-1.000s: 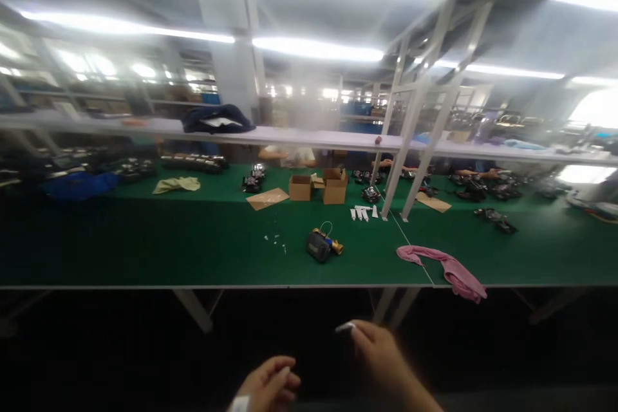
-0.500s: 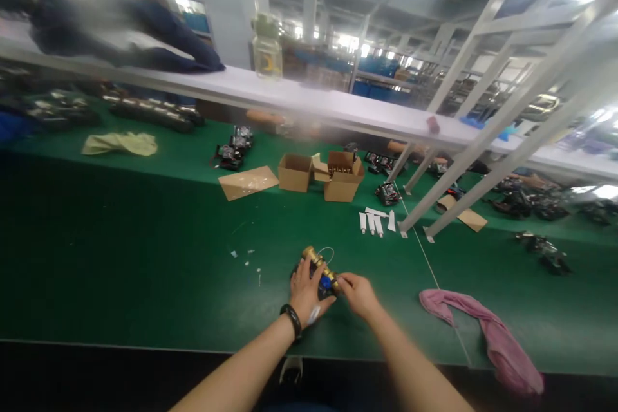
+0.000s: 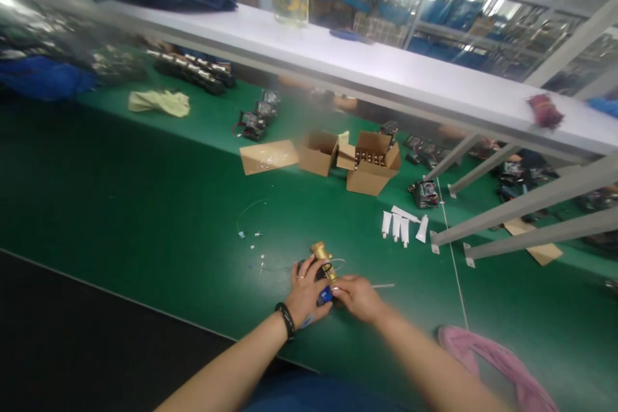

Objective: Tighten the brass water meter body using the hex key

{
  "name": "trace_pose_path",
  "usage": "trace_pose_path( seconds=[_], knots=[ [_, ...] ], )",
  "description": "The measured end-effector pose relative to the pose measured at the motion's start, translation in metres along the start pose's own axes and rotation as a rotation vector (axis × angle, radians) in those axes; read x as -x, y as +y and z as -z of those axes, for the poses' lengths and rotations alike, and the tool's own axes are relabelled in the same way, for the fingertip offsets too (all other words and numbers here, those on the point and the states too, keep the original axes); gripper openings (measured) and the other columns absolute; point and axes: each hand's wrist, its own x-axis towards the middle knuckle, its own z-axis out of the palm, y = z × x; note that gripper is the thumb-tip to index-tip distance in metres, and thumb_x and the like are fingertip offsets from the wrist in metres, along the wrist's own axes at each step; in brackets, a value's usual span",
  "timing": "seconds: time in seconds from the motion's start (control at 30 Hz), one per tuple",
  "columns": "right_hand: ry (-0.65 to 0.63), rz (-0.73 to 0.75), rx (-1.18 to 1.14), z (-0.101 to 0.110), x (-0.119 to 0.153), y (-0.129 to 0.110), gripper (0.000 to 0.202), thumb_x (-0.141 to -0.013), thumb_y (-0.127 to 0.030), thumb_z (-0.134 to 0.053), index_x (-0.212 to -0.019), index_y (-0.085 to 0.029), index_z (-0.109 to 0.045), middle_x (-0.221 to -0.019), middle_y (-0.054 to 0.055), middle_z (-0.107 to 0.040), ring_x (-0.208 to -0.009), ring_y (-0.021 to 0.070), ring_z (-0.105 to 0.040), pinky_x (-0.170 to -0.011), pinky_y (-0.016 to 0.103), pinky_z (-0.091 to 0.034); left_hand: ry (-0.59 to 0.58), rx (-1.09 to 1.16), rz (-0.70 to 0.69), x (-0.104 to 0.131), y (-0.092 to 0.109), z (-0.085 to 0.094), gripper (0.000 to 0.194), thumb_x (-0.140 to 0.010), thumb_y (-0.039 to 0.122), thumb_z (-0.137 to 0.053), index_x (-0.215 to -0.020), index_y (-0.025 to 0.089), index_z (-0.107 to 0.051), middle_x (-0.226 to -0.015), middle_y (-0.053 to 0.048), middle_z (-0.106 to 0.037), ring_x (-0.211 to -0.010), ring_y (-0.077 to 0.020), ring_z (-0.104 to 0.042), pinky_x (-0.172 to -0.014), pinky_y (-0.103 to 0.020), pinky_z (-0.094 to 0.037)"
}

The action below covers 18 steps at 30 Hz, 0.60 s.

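Note:
A brass pipe fitting [image 3: 320, 250], with a black part and a blue piece [image 3: 324, 296] on it, sits on the green table in front of me. My left hand [image 3: 307, 293] is wrapped over its left side, fingers across the black part, holding it against the table. At the fitting's near end, beside the blue piece, my right hand [image 3: 358, 298] has thumb and forefinger pinched together; what lies between them is hidden. A thin pale strip [image 3: 383, 286] sticks out to the right from behind that hand. Above the fingers a thin white wire [image 3: 340, 261] curves in a loop.
Beyond the hands stand an open carton of brass-coloured parts [image 3: 371, 177] and another carton [image 3: 316, 161], beside a cardboard sheet [image 3: 269, 158]. White tubes [image 3: 404, 232] lie to the right, near metal posts [image 3: 526, 222]. A pink cloth [image 3: 502, 367] is at lower right; small scraps [image 3: 242, 235] lie left.
The view has tilted down and turned. My right hand has shifted slightly up along the fitting, and the pale strip now shows beyond it. My left hand keeps its hold.

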Motion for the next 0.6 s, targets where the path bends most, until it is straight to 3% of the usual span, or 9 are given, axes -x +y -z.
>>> trace_pose_path(
  seconds=[0.37,0.47,0.6],
  knots=[
    [0.0,0.008,0.068,-0.013,-0.001,0.005,0.027,-0.09,-0.028,-0.034,-0.092,-0.021,-0.061,-0.09,0.005,-0.064,-0.084,0.0153,-0.057,-0.078,0.023,-0.039,0.093,0.034,0.047,-0.001,-0.003,-0.014,0.029,-0.069,0.039,-0.059,-0.096,0.03,-0.066,-0.133,-0.004,-0.036,-0.128,-0.0325,-0.016,-0.103,-0.055,0.005],
    [0.095,-0.128,0.061,-0.032,0.004,-0.002,0.031,-0.091,-0.03,-0.031,-0.096,-0.02,-0.06,-0.092,0.007,-0.065,-0.084,0.0167,-0.058,-0.076,0.024,-0.04,0.126,0.046,0.06,0.001,-0.002,-0.016,0.028,-0.07,0.039,-0.058,-0.096,0.031,-0.066,-0.132,-0.004,-0.038,-0.128,-0.0327,-0.016,-0.102,-0.055,0.006],
    [0.238,-0.445,-0.014,-0.06,0.006,-0.022,0.039,-0.091,-0.033,-0.025,-0.1,-0.016,-0.059,-0.088,0.01,-0.065,-0.076,0.0192,-0.06,-0.068,0.027,-0.043,0.156,0.058,0.064,0.002,-0.001,-0.016,0.025,-0.071,0.039,-0.058,-0.093,0.034,-0.067,-0.131,-0.003,-0.04,-0.128,-0.0323,-0.018,-0.102,-0.056,0.005]
  ],
)
